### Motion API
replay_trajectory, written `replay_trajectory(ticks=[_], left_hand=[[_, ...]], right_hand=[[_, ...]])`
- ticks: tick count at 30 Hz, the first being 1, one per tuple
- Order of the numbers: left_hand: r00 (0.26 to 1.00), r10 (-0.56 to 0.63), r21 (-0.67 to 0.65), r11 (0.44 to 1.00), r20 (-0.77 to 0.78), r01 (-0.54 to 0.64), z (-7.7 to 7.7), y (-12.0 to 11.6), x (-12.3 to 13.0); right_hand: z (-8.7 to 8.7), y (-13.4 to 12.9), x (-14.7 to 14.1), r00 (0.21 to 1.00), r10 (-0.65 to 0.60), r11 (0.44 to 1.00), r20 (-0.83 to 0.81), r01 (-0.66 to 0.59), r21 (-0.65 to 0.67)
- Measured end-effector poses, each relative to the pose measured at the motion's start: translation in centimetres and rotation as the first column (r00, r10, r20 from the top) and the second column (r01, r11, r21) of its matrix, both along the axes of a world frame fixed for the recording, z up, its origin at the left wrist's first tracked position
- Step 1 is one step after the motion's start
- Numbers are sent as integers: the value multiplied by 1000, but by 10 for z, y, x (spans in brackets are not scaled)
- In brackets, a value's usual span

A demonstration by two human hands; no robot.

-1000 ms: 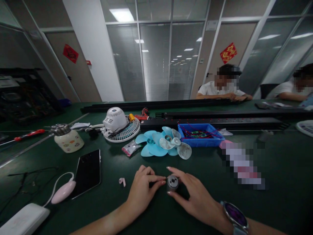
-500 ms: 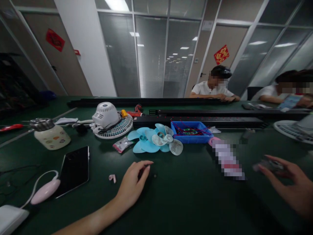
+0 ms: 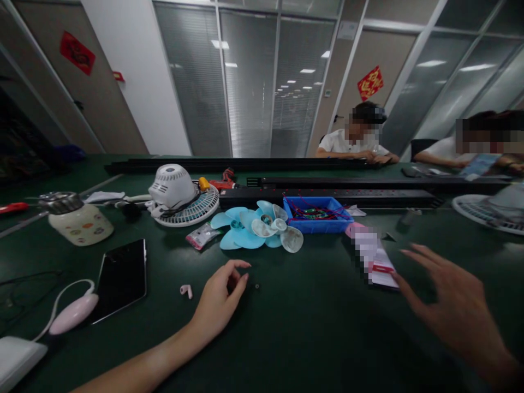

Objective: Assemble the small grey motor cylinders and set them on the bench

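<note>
We've got the right hand (image 3: 456, 297) up close, fingers spread and released, thumb by a partly blurred flat object (image 3: 382, 268); our left hand (image 3: 219, 292) curls loosely, nothing gripped, just beside a small round part (image 3: 257, 286). Beyond, we spot blue fan blades (image 3: 242, 240), then a metal cylinder (image 3: 410, 216).

Right of the blue tray (image 3: 317, 226), the picture's edge cuts off a white fan part (image 3: 510, 200). Nearer than the tray, rightward, the right hand (image 3: 454, 305) looks blurred and pixelation masks much of a phone-like thing (image 3: 377, 256); leftward, a tiny piece (image 3: 257, 286) is too small to identify.
</note>
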State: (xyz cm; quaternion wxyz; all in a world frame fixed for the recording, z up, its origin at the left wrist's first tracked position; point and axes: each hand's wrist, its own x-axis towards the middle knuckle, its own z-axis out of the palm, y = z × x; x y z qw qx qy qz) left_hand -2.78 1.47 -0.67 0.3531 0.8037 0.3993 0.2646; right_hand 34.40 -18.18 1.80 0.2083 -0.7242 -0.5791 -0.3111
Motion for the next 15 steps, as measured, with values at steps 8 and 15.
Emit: replay_trajectory(ticks=[8, 15], left_hand=[[998, 31, 12, 999, 48, -32, -3, 0, 1], [997, 38, 6, 999, 60, -38, -2, -1, 2]], right_hand=[[-6, 99, -152, 668, 670, 568, -324, -742, -355], [-26, 136, -177, 504, 814, 481, -289, -864, -149]])
